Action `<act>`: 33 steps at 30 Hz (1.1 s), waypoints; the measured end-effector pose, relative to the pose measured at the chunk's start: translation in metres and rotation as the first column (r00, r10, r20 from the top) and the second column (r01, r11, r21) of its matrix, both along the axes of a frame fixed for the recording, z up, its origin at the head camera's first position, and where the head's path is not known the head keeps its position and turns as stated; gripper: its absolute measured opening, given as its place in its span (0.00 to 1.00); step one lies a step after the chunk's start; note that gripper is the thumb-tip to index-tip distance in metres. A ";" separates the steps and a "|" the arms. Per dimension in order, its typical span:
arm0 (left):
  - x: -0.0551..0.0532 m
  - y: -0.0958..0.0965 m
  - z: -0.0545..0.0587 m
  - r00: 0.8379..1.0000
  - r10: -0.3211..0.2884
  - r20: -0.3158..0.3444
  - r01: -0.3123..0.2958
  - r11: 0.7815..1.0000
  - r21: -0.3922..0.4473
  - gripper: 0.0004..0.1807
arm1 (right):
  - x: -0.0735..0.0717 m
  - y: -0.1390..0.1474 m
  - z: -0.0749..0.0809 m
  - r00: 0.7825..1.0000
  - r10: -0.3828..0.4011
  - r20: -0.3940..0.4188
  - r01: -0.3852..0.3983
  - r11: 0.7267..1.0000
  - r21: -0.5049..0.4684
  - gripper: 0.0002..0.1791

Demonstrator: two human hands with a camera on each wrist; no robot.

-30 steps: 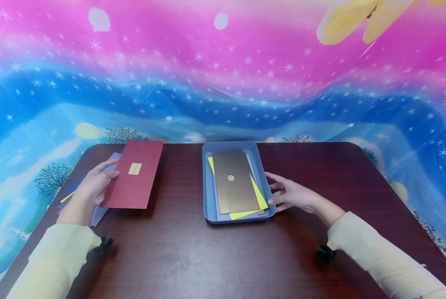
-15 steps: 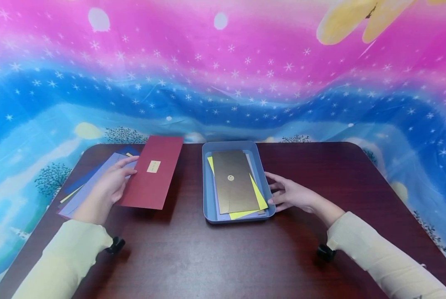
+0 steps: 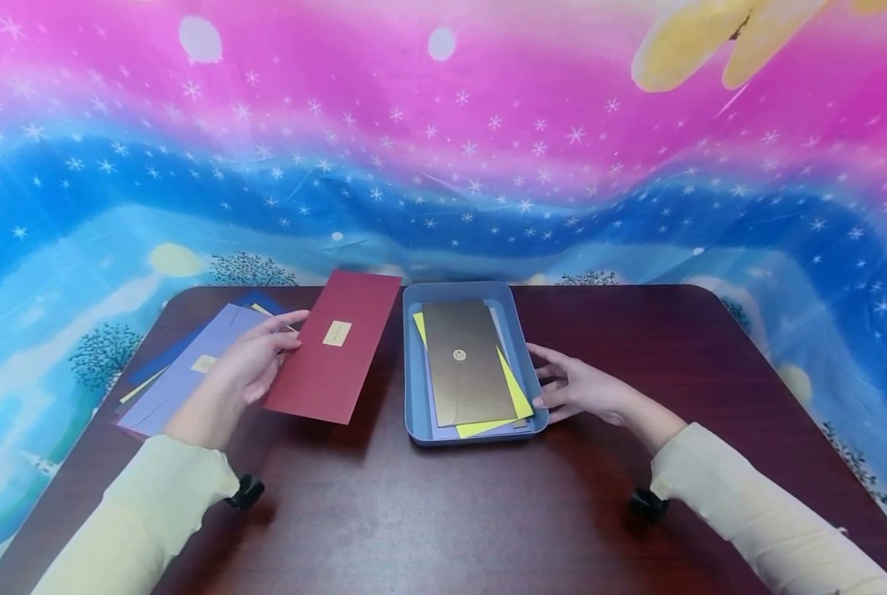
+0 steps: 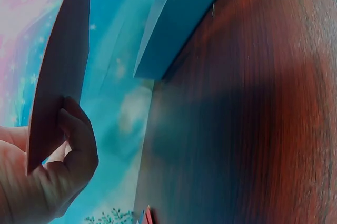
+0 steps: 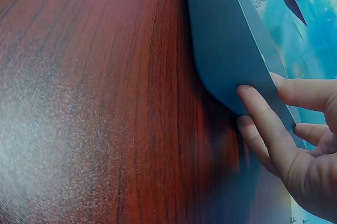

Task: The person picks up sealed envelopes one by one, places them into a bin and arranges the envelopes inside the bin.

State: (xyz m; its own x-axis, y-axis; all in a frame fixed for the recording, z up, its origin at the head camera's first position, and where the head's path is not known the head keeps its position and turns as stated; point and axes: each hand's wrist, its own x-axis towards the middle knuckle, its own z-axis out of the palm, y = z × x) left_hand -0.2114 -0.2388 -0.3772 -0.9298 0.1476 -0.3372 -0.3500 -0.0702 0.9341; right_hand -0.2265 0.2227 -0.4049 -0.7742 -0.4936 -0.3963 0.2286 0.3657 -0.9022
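My left hand pinches a dark red envelope by its left edge, and it is held tilted above the table. A small cream label sits at its middle. In the left wrist view the envelope stands between the thumb side and the curled fingers. To its right is a blue-grey tray holding a brown envelope with a round seal, on top of yellow and lilac ones. The right hand touches the tray's right side, its extended fingers along the outer wall and rim.
Left of the red envelope lies a fanned pile with a lilac envelope on top and dark blue and yellow edges beneath. The dark wooden table ends at a patterned cloth backdrop. Black wrist bands show under the sleeves.
My left hand has carried the red envelope rightward, closer to the tray, uncovering more of the lilac envelope behind. The right hand and the tray have stayed in place.
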 end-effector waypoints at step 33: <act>-0.001 0.062 -0.011 0.997 -0.070 -0.018 0.072 0.978 0.194 0.37 | -0.001 0.002 -0.003 1.000 -0.016 0.006 0.016 1.000 0.010 0.51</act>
